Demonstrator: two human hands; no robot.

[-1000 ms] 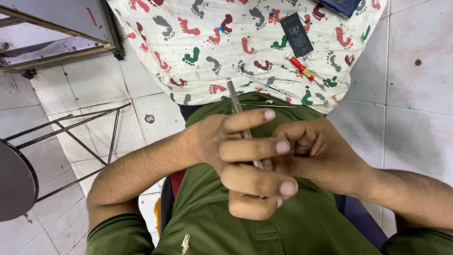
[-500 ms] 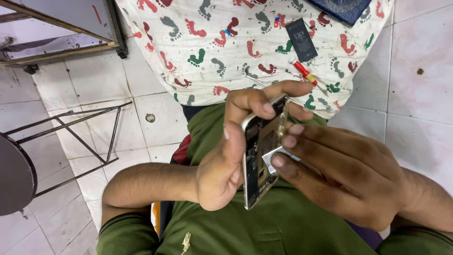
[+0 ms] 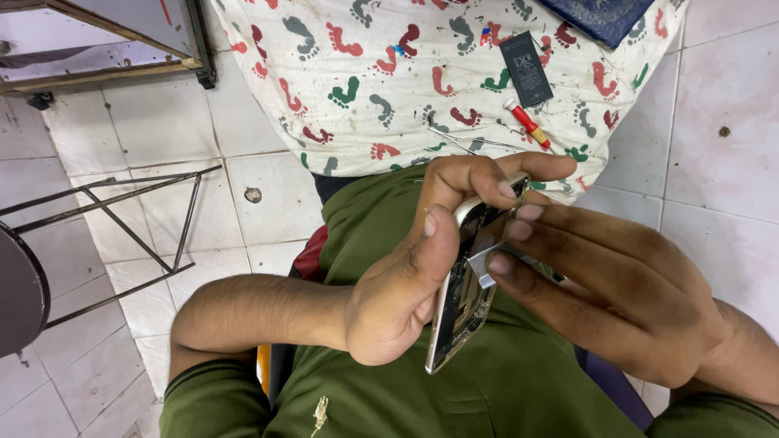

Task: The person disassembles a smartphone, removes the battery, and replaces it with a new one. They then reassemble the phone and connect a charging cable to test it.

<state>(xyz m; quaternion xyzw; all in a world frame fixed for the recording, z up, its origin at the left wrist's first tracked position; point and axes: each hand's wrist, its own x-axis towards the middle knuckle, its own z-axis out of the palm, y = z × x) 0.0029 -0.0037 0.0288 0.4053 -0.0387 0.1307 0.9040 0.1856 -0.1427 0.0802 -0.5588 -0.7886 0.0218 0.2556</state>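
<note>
With the left hand (image 3: 398,292) clamped on the opened phone (image 3: 466,284), the right hand's fingertips (image 3: 503,261) should lift its metal plate (image 3: 487,264) gently, evenly.

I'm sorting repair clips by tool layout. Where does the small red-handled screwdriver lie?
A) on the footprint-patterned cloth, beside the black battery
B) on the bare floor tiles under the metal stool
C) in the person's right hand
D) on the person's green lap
A: the red-handled screwdriver lies on the footprint-patterned cloth, just below the black battery, while the left hand and right hand hold the opened phone.
</note>
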